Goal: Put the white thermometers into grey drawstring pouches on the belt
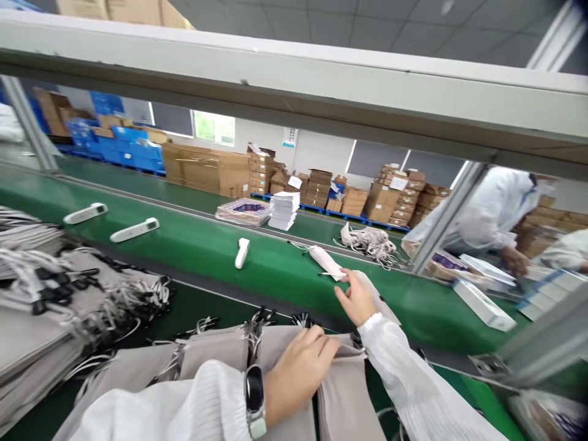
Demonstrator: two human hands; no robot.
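My left hand (297,370), with a watch on the wrist, lies on a row of grey drawstring pouches (220,355) at the near edge, its fingers curled over a pouch's top edge. My right hand (356,299) reaches out over the green conveyor belt (193,242), fingers spread, its fingertips touching a filled grey pouch (327,262) that lies on the belt. Three white handheld devices lie on the belt farther left: one (241,252) near the middle, one (135,229) and one (85,213) at the left.
Stacks of grey pouches with black-tipped cords (41,288) fill the left. A pile of corded pouches (370,242), a stack of white boxes (283,210) and a tray (243,211) sit beyond the belt. A person in white (496,211) works at the right. A metal frame beam (294,92) crosses overhead.
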